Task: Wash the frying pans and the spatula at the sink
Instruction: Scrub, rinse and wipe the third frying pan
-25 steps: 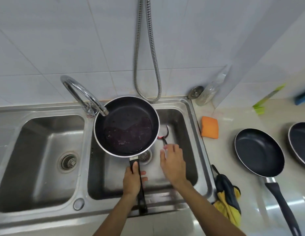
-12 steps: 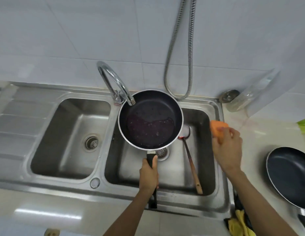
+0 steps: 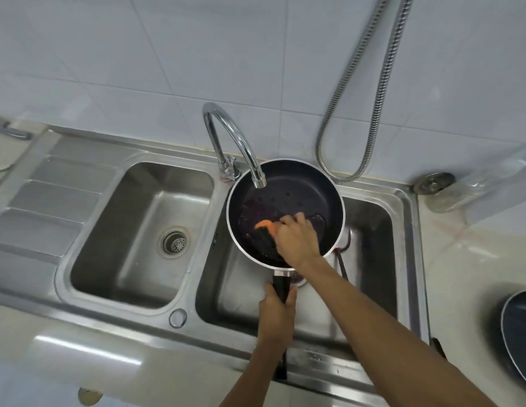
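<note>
Scrub the dark round non-stick frying pan with the silver rim (image 3: 300,189) in small overlapping circles. Work the orange sponge (image 3: 266,224) through the purplish film (image 3: 250,215) on the base, then out to the wall. Tilt the pan slightly so the dirty water drains into the stainless steel sink (image 3: 416,259), not onto the pale desk (image 3: 461,259).

The pan sits directly under the spout of the curved chrome tap (image 3: 235,139). Your right hand (image 3: 297,239) reaches in from the tap's near right, its fingers (image 3: 289,220) clenched on the sponge and pressing it down. Your left hand (image 3: 276,315), nearer you than the tap, grasps the black handle (image 3: 281,289) and steadies the pan.

The thin dark spatula (image 3: 342,264) lies in the basin to the tap's right. A second dark pan (image 3: 520,327) waits far to the right.
</note>
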